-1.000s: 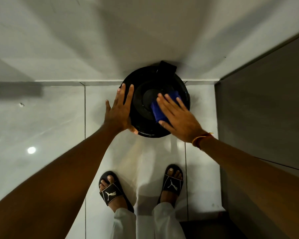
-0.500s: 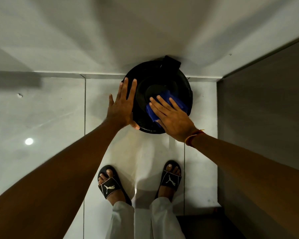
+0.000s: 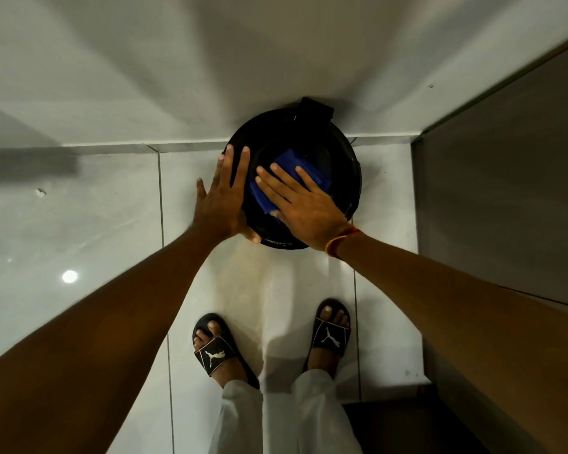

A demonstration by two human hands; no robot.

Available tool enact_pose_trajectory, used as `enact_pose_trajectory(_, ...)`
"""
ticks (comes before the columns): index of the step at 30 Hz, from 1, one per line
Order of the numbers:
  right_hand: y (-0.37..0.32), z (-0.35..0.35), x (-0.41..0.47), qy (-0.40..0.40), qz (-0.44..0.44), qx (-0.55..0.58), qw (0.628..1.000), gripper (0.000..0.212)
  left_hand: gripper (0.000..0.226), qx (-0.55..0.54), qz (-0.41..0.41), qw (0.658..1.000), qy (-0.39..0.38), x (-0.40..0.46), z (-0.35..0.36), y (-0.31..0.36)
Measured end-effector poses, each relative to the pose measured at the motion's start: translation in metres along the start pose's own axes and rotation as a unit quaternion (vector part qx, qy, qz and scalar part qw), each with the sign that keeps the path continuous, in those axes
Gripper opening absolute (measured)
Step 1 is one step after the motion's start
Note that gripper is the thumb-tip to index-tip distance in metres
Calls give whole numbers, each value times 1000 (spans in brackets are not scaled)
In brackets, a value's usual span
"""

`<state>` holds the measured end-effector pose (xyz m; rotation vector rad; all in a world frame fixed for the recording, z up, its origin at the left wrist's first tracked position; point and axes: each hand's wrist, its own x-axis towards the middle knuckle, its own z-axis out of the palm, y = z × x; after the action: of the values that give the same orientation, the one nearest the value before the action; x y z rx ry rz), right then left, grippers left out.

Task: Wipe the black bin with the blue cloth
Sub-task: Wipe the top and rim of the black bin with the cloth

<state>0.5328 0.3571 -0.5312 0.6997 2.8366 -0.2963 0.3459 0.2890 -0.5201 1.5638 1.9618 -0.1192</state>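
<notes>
The black bin point(image 3: 338, 158) stands on the pale tiled floor point(image 3: 112, 224), pushed up against the foot of the white wall point(image 3: 210, 60), with a dark hinge block at the wall side of its round lid. On top of that lid lies the folded blue cloth point(image 3: 289, 165), a little toward the person's side of the lid's middle. The right hand point(image 3: 305, 208) lies flat on the cloth, fingers stretched out and slightly spread, pressing it onto the lid rather than gripping it; blue shows beyond the fingertips and beside the thumb edge. A thin orange thread point(image 3: 341, 239) circles that wrist. The left hand point(image 3: 222, 198) rests against the bin's left rim, palm down, fingers straight and together, the thumb hooked along the near edge of the lid; it clasps nothing, only steadies. The two hands lie close together on the lid, with a narrow strip of black between them. Nearer the person than the bin, two feet in black slippers point(image 3: 215, 352) with a white leaping-cat mark stand on the tiles, with light trouser legs point(image 3: 243, 417) above them. To the right of the bin a dark grey panel point(image 3: 505, 191) rises from the floor. Well to the left of the bin, a lamp's round bright reflection point(image 3: 69, 276) sits on the glossy tile.
</notes>
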Motion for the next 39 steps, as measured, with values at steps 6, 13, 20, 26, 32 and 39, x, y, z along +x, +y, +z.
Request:
enact_pose_trajectory(6,58,0,-58,-28,-106,-51,993,65,163,-2,0,1000,-3,-1,-3,1)
enact_pose_trajectory(13,71,-10,-54,-14,-138,-77,987,70,163,-6,-5,1000,-6,-2,-7,2)
enact_pose_trajectory(20,28,9,-68,-12,68,42,997,85,161,21,14,1000,18,-16,-1,-5)
enact_pose_trajectory(26,25,14,-68,19,164,64,984,93,154,-63,-94,992,53,-47,35,32)
enact_pose_trajectory(32,45,-1,-27,11,107,91,990,86,144,35,-79,995,57,-36,20,45)
enact_pose_trajectory(39,18,7,-44,2,137,115,984,81,162,71,-1,997,-5,-13,-8,20)
